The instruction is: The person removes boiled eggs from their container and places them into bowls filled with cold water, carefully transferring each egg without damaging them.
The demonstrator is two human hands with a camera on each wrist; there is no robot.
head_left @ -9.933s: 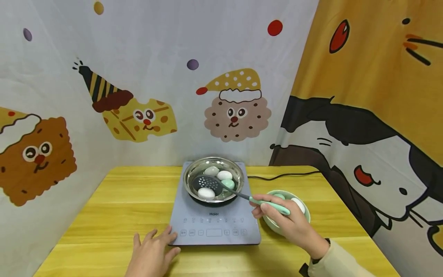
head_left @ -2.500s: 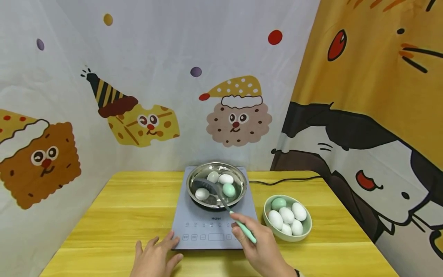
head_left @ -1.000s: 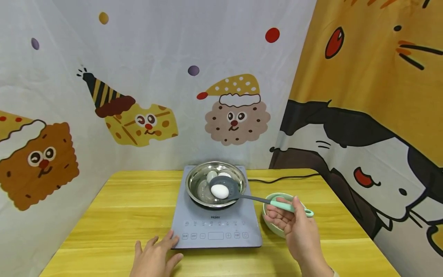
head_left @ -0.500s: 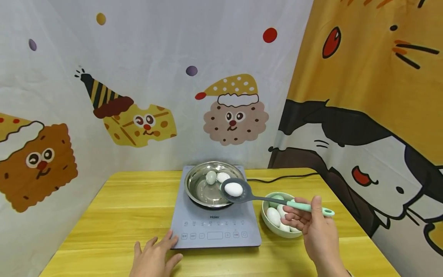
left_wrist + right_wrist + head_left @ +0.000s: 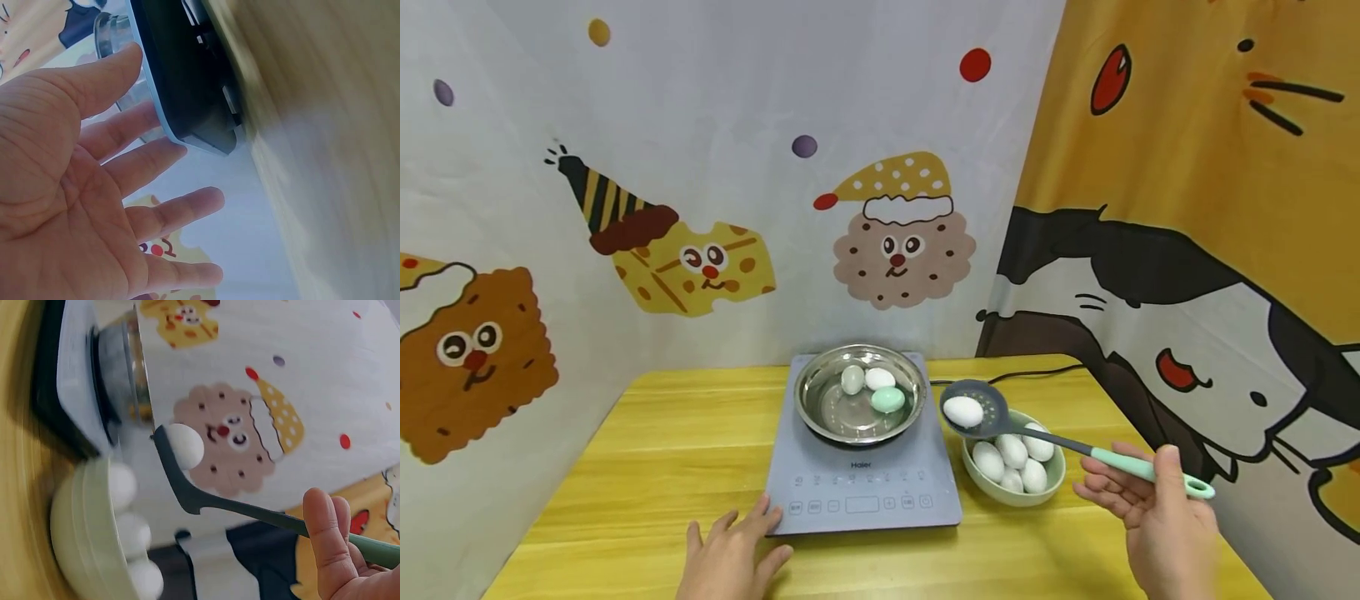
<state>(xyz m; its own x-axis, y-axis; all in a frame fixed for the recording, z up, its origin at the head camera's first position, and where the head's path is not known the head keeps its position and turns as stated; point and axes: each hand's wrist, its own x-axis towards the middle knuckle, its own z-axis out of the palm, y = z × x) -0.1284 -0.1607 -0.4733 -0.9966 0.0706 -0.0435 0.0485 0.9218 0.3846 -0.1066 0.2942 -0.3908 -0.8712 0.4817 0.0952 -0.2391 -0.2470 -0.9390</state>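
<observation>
My right hand (image 5: 1165, 508) grips the mint handle of a slotted spoon (image 5: 1052, 437), thumb on top. In the spoon's dark grey bowl lies a white egg (image 5: 963, 411), held up above the far left rim of a light green bowl (image 5: 1013, 498) with several white eggs. The right wrist view shows the egg (image 5: 186, 446) in the spoon from the side. My left hand (image 5: 730, 554) touches the front left corner of the induction cooker (image 5: 865, 483) with spread fingers. On the cooker stands a steel pan (image 5: 805, 408) with a pale grey-green egg (image 5: 852, 379), a white egg (image 5: 880, 379) and a mint egg (image 5: 887, 400) in water.
The cooker and bowl stand side by side on a yellow wooden table (image 5: 647, 450). A black cord (image 5: 1037, 372) runs right from behind the cooker along the table's back. Cartoon-printed curtains (image 5: 737, 100) enclose the back and sides.
The spoon scooped a white egg from the pan's near left. My right hand then moved right, carrying spoon and egg out of the pan toward the green bowl. My left hand stayed put.
</observation>
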